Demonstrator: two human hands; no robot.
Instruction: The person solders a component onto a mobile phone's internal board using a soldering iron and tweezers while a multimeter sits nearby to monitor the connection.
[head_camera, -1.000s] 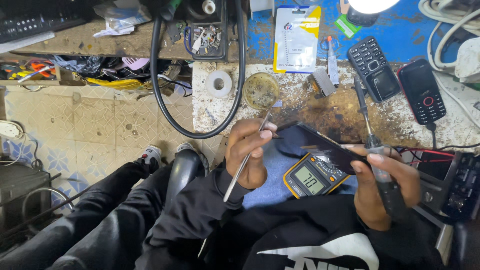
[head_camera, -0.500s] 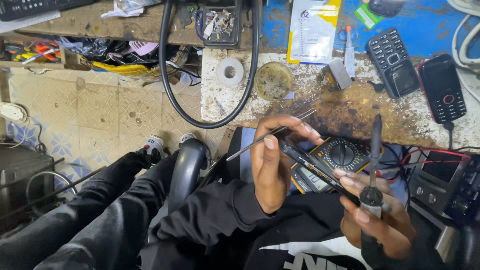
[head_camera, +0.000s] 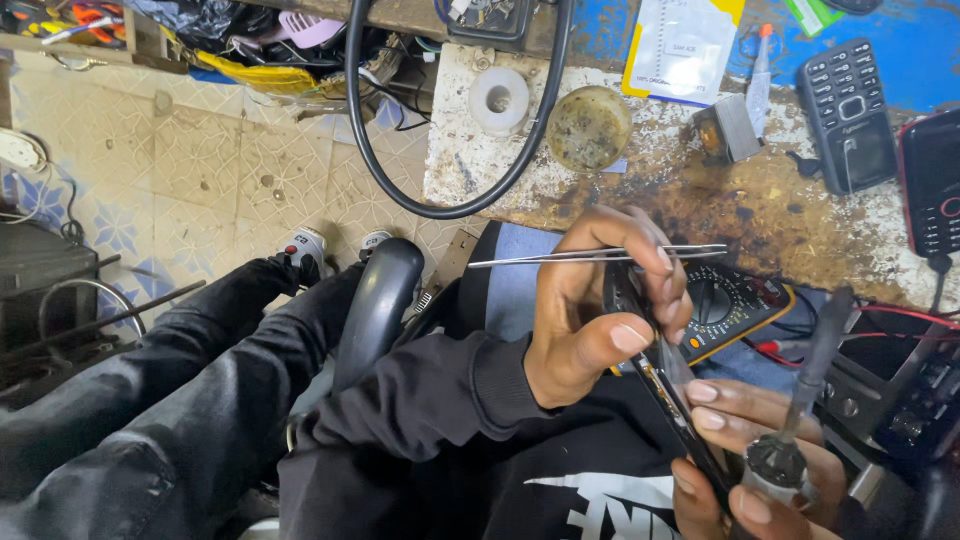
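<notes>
the left hand (head_camera: 600, 320) is curled, fingers pinching slim silver metal tweezers (head_camera: 600, 256) that lie level across its fingertips, thumb pressed on a thin dark flat phone part (head_camera: 670, 400). the right hand (head_camera: 750, 450), low beside it, closes around a dark-handled screwdriver (head_camera: 800, 400) held upright and props the same dark part. both hover over the lap, just above a yellow-edged multimeter (head_camera: 730, 305). on the stained workbench (head_camera: 800, 220) a round tarnished tin (head_camera: 588, 126) sits; its contents are unclear.

Right hand (head_camera: 760, 460): lower part cut off by bottom edge. Multimeter (head_camera: 725, 300): largely hidden behind left hand (head_camera: 590, 310). Red phone (head_camera: 932, 180): cropped at right edge. Dark device (head_camera: 680, 410) between hands: edge-on, type unclear.
</notes>
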